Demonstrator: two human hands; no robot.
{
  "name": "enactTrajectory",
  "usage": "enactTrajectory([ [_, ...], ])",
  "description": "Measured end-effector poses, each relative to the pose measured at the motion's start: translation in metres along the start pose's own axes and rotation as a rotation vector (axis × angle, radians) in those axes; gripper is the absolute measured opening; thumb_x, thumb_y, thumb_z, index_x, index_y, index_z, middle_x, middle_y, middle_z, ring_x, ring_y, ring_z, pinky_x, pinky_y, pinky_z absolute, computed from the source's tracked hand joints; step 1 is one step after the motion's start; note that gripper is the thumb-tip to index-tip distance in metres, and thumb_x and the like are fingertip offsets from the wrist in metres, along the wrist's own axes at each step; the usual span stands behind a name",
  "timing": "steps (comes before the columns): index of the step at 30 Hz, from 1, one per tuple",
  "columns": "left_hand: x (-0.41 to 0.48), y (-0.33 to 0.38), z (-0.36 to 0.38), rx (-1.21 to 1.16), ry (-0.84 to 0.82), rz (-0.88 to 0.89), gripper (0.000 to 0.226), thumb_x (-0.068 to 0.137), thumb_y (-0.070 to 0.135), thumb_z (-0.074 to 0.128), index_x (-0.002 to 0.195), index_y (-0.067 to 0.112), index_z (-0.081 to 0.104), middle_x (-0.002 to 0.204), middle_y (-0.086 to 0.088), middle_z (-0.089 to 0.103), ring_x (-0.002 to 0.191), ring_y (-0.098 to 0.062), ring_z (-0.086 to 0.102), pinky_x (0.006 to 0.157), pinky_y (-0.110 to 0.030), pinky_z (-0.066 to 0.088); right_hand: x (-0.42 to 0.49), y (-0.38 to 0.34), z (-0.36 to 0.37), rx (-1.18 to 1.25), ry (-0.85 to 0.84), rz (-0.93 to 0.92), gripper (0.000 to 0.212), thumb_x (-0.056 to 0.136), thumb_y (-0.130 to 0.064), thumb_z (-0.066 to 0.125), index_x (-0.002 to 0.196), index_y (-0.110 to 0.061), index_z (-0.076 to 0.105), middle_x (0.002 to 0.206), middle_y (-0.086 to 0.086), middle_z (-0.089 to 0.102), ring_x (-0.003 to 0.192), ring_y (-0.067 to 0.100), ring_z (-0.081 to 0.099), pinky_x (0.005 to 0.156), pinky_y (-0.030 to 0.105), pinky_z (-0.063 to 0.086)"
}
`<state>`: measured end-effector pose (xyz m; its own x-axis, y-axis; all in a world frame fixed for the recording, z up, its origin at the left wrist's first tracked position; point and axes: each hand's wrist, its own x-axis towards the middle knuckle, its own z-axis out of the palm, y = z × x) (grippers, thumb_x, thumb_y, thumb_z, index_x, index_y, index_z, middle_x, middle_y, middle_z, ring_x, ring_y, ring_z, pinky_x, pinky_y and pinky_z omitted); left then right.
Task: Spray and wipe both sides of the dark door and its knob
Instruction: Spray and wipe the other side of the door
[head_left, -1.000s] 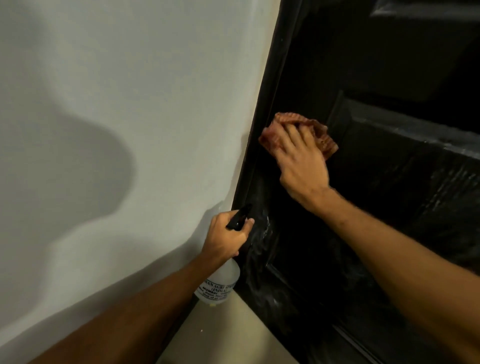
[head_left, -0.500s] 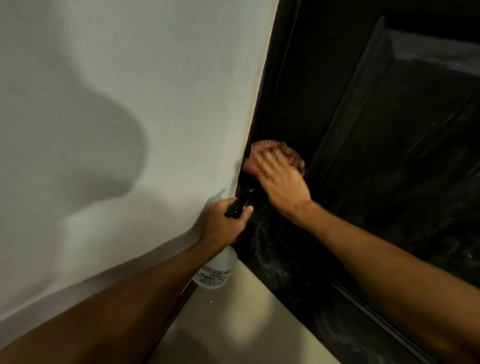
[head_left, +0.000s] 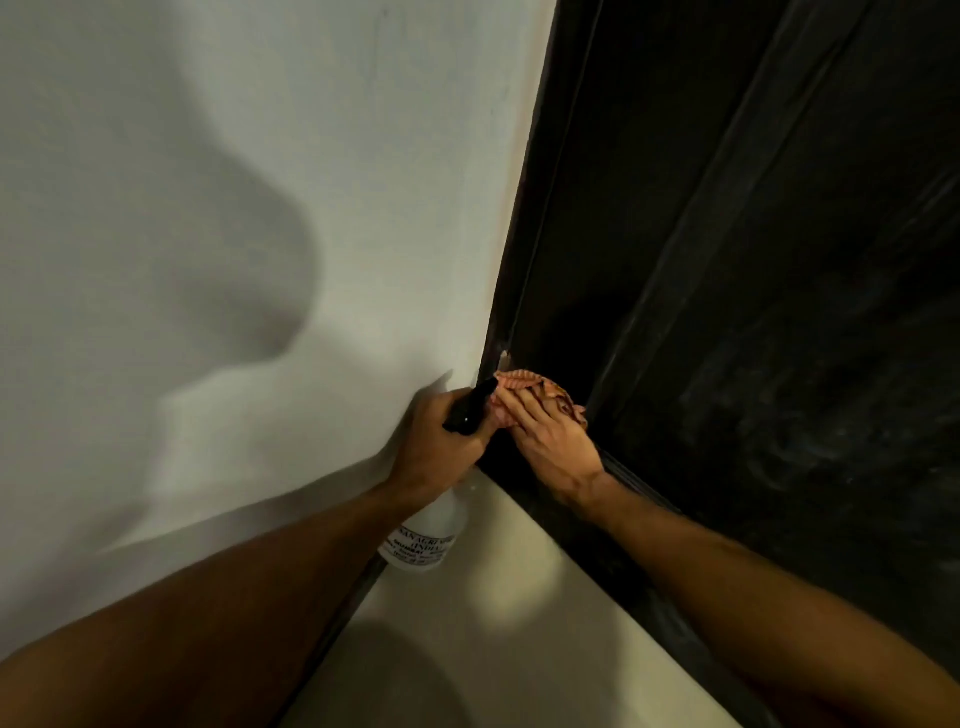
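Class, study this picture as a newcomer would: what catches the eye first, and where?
The right hand presses a reddish cloth against the dark door low at its left edge. Just left of it, the left hand grips a white spray bottle beside the pale wall, where a large shadow falls.

dark panelled door (head_left: 753, 270), reddish cloth (head_left: 530, 382) pressed low against it
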<state>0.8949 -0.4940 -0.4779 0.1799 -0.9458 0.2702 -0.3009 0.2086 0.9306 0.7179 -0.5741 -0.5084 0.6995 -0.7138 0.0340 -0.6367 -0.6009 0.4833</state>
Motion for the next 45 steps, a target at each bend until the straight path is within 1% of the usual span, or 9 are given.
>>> enactTrajectory([
  [8,-0.010,-0.012,0.008,-0.059,-0.013,-0.122,0.018,0.098,0.018,0.073,0.106,0.002,0.073,0.061,0.007,0.065,0.040,-0.005,0.057,0.040,-0.019,0.044,0.014,0.030,-0.026,-0.135,0.163,0.045,0.064,0.096,-0.016,0.021,0.159,-0.004,0.028,0.168,0.018,0.021,0.154,0.036,0.023,0.127,0.053,0.015],
  [13,-0.025,-0.025,0.019,-0.040,-0.057,-0.146,0.021,0.098,0.017,0.073,0.113,0.002,0.075,0.067,0.013,0.065,0.046,0.004,0.059,0.045,-0.009,0.043,-0.026,-0.017,0.047,-0.078,-0.155,-0.074,0.064,0.098,-0.018,0.020,0.161,-0.006,0.019,0.170,0.015,0.016,0.157,0.033,0.013,0.127,0.050,0.018],
  [19,-0.031,-0.040,0.018,-0.024,-0.107,-0.237,0.012,0.099,0.019,0.072,0.087,0.020,0.068,0.054,0.010,0.059,0.039,-0.006,0.053,0.042,-0.023,0.044,0.006,-0.003,0.022,-0.120,0.119,0.015,0.062,0.097,-0.017,0.029,0.158,-0.007,0.031,0.170,0.016,0.015,0.156,0.035,0.016,0.126,0.049,0.000],
  [23,-0.036,-0.047,0.021,-0.032,-0.106,-0.276,0.005,0.098,0.021,0.073,0.099,0.016,0.072,0.069,-0.004,0.068,0.043,-0.007,0.055,0.040,-0.023,0.045,-0.007,-0.035,0.068,-0.020,-0.157,-0.012,0.066,0.093,-0.009,0.023,0.159,-0.001,0.024,0.166,0.022,0.021,0.153,0.042,0.021,0.123,0.058,0.024],
  [27,-0.029,-0.043,0.017,-0.051,-0.082,-0.268,0.011,0.098,0.020,0.073,0.106,0.012,0.073,0.072,-0.006,0.068,0.043,-0.005,0.055,0.039,-0.019,0.042,-0.018,-0.057,0.151,0.444,-0.154,0.120,0.052,0.088,-0.028,0.045,0.136,-0.016,0.064,0.142,0.010,0.057,0.138,0.034,0.048,0.104,0.057,0.045],
  [30,-0.025,-0.046,0.014,-0.076,-0.107,-0.256,0.005,0.099,0.018,0.072,0.102,0.020,0.071,0.069,-0.006,0.065,0.039,-0.004,0.051,0.037,-0.019,0.042,-0.015,-0.037,0.098,0.330,-0.042,0.069,0.070,0.089,-0.039,0.021,0.144,-0.015,0.057,0.152,0.009,0.049,0.144,0.032,0.042,0.115,0.055,0.037],
  [35,-0.039,-0.054,0.017,-0.051,-0.113,-0.275,0.009,0.099,0.019,0.072,0.105,0.012,0.071,0.068,-0.005,0.065,0.041,-0.006,0.054,0.039,-0.019,0.042,-0.042,-0.020,0.091,-0.121,0.086,-0.049,0.057,0.094,-0.017,0.029,0.143,-0.006,0.056,0.158,0.018,0.044,0.147,0.037,0.040,0.125,0.049,0.026],
  [39,-0.037,-0.047,0.026,-0.012,-0.124,-0.210,0.014,0.098,0.021,0.074,0.102,0.008,0.073,0.078,-0.002,0.073,0.060,-0.002,0.067,0.054,-0.016,0.052,-0.092,-0.036,0.124,-0.034,-0.322,-0.117,0.058,0.094,-0.031,0.063,0.148,-0.014,0.051,0.153,0.010,0.051,0.142,0.030,0.049,0.114,0.046,0.043],
  [45,-0.043,-0.045,0.044,-0.028,-0.130,-0.210,0.010,0.098,0.020,0.074,0.090,0.020,0.068,0.075,-0.007,0.069,0.041,-0.005,0.056,0.039,-0.024,0.045,-0.053,-0.005,0.057,-0.155,0.107,0.020,0.059,0.092,-0.017,0.029,0.143,-0.005,0.056,0.157,0.015,0.046,0.146,0.035,0.041,0.124,0.050,0.027],
])
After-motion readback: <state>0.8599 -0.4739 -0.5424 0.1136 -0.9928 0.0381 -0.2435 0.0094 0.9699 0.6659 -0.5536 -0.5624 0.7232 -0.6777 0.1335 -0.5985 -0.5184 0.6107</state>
